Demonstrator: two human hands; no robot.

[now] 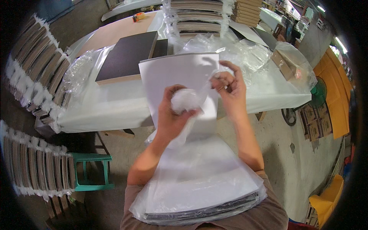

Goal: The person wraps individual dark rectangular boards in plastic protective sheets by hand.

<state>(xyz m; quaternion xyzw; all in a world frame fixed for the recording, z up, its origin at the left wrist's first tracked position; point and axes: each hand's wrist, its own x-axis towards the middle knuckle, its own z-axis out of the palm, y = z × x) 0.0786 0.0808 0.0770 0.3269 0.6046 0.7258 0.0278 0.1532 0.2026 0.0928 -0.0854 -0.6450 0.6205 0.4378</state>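
Note:
My left hand (pixel 172 115) curls round a whitish, rounded bundle of clear plastic (pixel 186 100), blurred by motion; whether it is a roll or bunched film I cannot tell. To its right, my right hand (pixel 230 82) has thumb and fingertips pinched together, with what looks like a wisp of clear film at them. Beneath both hands, a white sheet-like stack (pixel 165 74) slopes from the table's edge to my lap. Its near end sits inside a clear plastic bag (pixel 199 184), where dark layers show under the white top.
A table (pixel 99 111) bears dark-topped boards (pixel 128 53), loose clear plastic (pixel 249 55), an orange tape dispenser (pixel 138 16) and a bagged brown box (pixel 285 63). Plastic-wrapped stacks (pixel 36 57) rise at left. A green stool (pixel 92 172) stands below; a fan (pixel 319 92) is at right.

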